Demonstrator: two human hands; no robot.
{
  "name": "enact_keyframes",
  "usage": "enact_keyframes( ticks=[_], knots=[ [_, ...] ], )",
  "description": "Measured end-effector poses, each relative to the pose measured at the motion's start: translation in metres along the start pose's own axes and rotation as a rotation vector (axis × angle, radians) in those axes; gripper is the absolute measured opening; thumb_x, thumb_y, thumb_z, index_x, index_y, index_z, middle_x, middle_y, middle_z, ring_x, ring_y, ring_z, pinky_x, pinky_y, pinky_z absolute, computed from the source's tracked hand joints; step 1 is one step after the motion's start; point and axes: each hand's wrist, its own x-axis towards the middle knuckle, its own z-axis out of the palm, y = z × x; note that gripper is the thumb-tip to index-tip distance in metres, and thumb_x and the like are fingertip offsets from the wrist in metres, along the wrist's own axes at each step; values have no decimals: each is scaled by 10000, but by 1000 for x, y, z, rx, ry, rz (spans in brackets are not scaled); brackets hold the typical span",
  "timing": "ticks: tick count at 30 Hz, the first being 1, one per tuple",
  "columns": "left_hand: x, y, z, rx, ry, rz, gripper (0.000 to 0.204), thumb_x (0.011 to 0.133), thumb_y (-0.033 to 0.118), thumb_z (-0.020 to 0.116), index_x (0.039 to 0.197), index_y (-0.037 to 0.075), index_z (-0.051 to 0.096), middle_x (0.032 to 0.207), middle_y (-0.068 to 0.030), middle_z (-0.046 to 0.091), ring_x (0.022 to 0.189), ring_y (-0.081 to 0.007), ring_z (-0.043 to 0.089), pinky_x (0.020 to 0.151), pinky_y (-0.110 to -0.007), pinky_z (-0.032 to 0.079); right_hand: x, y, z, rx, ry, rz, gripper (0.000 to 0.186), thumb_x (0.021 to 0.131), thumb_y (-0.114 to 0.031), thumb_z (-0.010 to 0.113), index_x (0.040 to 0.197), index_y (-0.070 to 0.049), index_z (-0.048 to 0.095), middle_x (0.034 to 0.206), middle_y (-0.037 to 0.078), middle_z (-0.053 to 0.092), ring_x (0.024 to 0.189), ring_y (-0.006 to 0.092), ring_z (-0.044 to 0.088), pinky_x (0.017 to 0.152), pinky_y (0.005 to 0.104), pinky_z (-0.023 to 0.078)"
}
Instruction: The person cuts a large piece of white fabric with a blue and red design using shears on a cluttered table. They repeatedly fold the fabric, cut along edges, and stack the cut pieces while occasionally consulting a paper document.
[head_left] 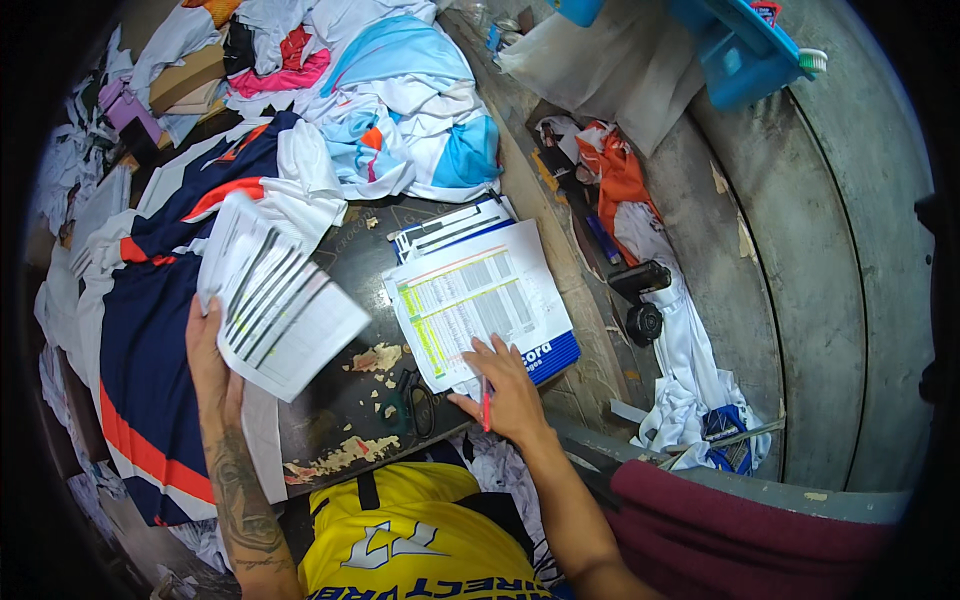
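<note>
My left hand (210, 350) grips a small sheaf of printed sheets (290, 310) by its left edge. The pages have dark bands across them and are tilted up off the table. My right hand (508, 385) rests on the lower part of a printed table sheet (470, 300) with yellow-green highlighted columns. A red pen (487, 405) is held between its thumb and fingers, pointing down. Under that sheet lie more papers and a blue-and-white pack (550, 358), mostly covered. Dark-handled scissors (415, 402) lie on the table just left of my right hand.
The dark tabletop (345, 265) has peeling patches. A navy, orange and white garment (150, 350) lies at the left, with heaped white and light-blue clothes (400, 100) behind. To the right are a tape measure (644, 322), orange cloth (615, 165) and a blue plastic container (735, 50).
</note>
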Motion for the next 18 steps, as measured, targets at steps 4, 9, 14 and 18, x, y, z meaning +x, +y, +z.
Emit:
enact_keyframes(
  ticks=[4,9,14,18],
  knots=[
    [2,-36,87,-320,-120,-220,460,1094,146,616,1523,16,515,1288,-107,718,1037,-181,755,931,-352,638,-18,22,-3,107,340,112,459,962,-209,800,1336,26,677,1488,248,643,1456,421,552,1213,485,420],
    [10,-126,195,206,-532,-420,296,1116,222,625,1348,38,621,984,-14,746,794,-58,670,700,-252,532,-36,26,-31,437,751,322,328,1078,-145,605,1324,65,661,1377,215,705,1298,323,664,1148,425,482],
    [-4,-179,204,984,-351,105,197,995,96,677,1167,22,735,856,-140,706,746,-240,706,690,-377,535,-54,10,-49,282,800,286,361,1061,-118,592,1353,88,638,1375,233,697,1306,338,643,1171,468,452],
    [-6,-188,211,1077,-206,328,214,969,106,699,1169,46,745,945,-189,736,803,-370,726,719,-441,557,-46,10,-31,32,492,224,422,996,-58,643,1409,24,638,1477,220,651,1479,473,486,1248,572,343]
  ],
)
